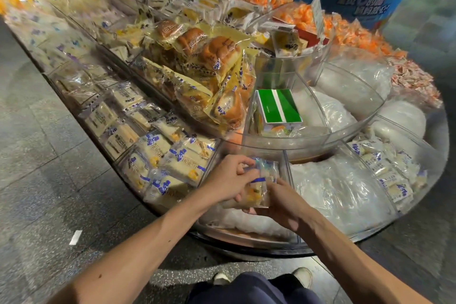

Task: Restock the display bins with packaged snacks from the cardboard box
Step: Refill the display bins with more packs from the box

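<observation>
Here, one clear-wrapped snack packet (262, 181) with blue print and a yellow patch, held up between both hands. Left hand (228, 177) grips its left edge, fingers curled over the top. Right hand (283, 201) holds it from the right and below, fingers tucked under the lower corner. The packet sits just above the front compartment of the clear display bin (234, 234), not resting on anything. That compartment holds crumpled white plastic filler (249, 219).

The bin just left holds matching blue-and-white packets (177, 163), piled flat. The compartment on the right has more white filler and, further round, small blue-print packets (392, 175). On the upper tier a green box (280, 106) with a white stripe lies in a clear compartment. Left of it is a heap of bagged bread buns (217, 57). Orange packets (345, 32) lie behind, with a blue tub (365, 0) beyond them. A white scrap (75, 237) lies on the grey floor (49, 155). A shoe (302, 276) shows at the bottom edge.
</observation>
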A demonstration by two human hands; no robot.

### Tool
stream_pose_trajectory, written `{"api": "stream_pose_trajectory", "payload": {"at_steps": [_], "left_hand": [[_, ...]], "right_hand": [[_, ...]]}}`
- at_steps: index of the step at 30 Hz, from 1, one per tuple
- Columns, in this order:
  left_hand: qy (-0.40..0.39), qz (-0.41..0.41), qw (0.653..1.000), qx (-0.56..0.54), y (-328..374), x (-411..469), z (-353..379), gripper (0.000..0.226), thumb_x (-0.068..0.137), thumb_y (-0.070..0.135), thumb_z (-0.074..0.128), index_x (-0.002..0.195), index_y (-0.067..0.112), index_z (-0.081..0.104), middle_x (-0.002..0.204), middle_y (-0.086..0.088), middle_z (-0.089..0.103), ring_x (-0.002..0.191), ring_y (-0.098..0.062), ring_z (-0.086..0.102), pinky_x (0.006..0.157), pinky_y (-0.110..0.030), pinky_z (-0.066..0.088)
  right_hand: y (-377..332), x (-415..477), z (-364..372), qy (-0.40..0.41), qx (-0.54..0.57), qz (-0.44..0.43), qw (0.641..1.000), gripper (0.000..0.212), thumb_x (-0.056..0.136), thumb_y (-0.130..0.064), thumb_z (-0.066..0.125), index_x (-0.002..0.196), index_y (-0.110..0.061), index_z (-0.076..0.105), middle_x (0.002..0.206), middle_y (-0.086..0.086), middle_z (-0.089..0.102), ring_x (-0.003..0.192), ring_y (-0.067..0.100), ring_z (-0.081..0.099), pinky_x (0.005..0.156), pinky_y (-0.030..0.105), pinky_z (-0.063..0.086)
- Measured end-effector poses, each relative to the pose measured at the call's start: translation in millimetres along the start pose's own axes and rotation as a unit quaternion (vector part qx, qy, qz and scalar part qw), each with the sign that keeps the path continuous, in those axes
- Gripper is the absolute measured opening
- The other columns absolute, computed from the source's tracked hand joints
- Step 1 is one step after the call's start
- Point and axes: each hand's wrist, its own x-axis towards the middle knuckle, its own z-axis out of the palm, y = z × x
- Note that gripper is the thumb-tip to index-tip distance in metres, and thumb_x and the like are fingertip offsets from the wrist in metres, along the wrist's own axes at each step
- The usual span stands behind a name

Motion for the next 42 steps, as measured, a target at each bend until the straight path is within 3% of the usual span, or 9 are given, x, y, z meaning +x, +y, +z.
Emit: {"api": "stream_pose_trajectory", "payload": {"at_steps": [3,5,12,16,19,24,30,37,42], "left_hand": [[0.016,0.046,0.983,0.174,-14,6,-5,0.037,0.088,0.052,0.067,0.118,0.031,0.064,0.093,0.013,0.044,0.091,-0.005,0.050,0.079,-0.025,0.045],[-0.022,0.035,0.979,0.197,-22,9,-7,0.034,0.085,0.067,0.058,0.100,0.037,0.062,0.100,0.010,0.043,0.105,-0.012,0.046,0.092,-0.035,0.043],[0.016,0.035,0.955,0.296,-54,21,-5,0.062,0.088,0.078,0.034,0.086,0.020,0.056,0.076,0.001,0.063,0.065,-0.016,0.059,0.068,-0.035,0.050],[-0.041,0.062,0.955,0.286,-75,31,-18,0.056,0.096,0.067,0.035,0.111,0.019,0.060,0.097,-0.001,0.067,0.080,-0.018,0.065,0.076,-0.040,0.056],[-0.159,0.111,0.910,0.366,-86,28,-20,0.031,0.103,0.045,0.038,0.107,0.020,0.056,0.103,0.009,0.053,0.091,-0.008,0.053,0.079,-0.021,0.042],[-0.253,0.118,0.864,0.418,-96,24,-9,0.030,0.103,0.038,0.047,0.096,0.015,0.063,0.099,0.005,0.058,0.096,-0.010,0.059,0.084,-0.023,0.044],[-0.273,0.093,0.827,0.482,-99,25,7,0.027,0.097,0.034,0.060,0.090,0.009,0.065,0.099,-0.001,0.063,0.096,-0.015,0.059,0.092,-0.032,0.046],[-0.241,0.106,0.797,0.543,-122,28,20,0.021,0.092,0.026,0.068,0.082,0.014,0.054,0.091,-0.002,0.060,0.088,-0.016,0.058,0.080,-0.030,0.050],[-0.208,0.095,0.827,0.513,-127,29,24,0.025,0.092,0.030,0.067,0.098,0.006,0.064,0.103,-0.006,0.067,0.099,-0.019,0.065,0.086,-0.028,0.051]], "right_hand": [[-3,-4,-10,-0.018,0.038,0.037,0.998,0.030,0.094,-0.013,0.062,0.122,-0.005,0.067,0.113,0.019,0.072,0.086,0.030,0.073,0.067,0.043,0.062],[-2,-5,-15,-0.013,0.068,0.075,0.995,0.029,0.092,-0.011,0.062,0.120,-0.005,0.068,0.112,0.019,0.072,0.086,0.029,0.074,0.062,0.038,0.062],[11,-1,-29,0.048,0.057,0.073,0.995,0.027,0.096,-0.011,0.061,0.121,-0.001,0.063,0.109,0.019,0.074,0.095,0.031,0.074,0.061,0.036,0.063],[9,-9,-53,0.106,0.040,0.050,0.992,0.018,0.097,-0.010,0.060,0.113,-0.001,0.062,0.096,0.020,0.076,0.081,0.033,0.075,0.059,0.039,0.063],[6,-16,-69,0.125,0.044,0.044,0.990,0.020,0.097,-0.012,0.060,0.115,-0.002,0.062,0.099,0.021,0.075,0.085,0.036,0.075,0.062,0.040,0.063],[8,-21,-74,0.131,0.041,0.047,0.989,0.021,0.098,-0.013,0.059,0.116,-0.002,0.061,0.106,0.024,0.073,0.093,0.040,0.073,0.066,0.042,0.063],[11,-23,-71,0.112,0.037,0.060,0.991,0.022,0.100,-0.011,0.056,0.120,-0.002,0.059,0.107,0.023,0.073,0.093,0.040,0.073,0.064,0.040,0.063],[14,-21,-72,0.115,0.033,0.062,0.991,0.028,0.099,-0.010,0.056,0.126,-0.001,0.058,0.108,0.020,0.074,0.088,0.037,0.074,0.064,0.040,0.063],[13,-21,-71,0.110,0.024,0.071,0.991,0.029,0.099,-0.010,0.057,0.126,-0.001,0.058,0.110,0.020,0.074,0.090,0.037,0.074,0.062,0.040,0.063]]}}
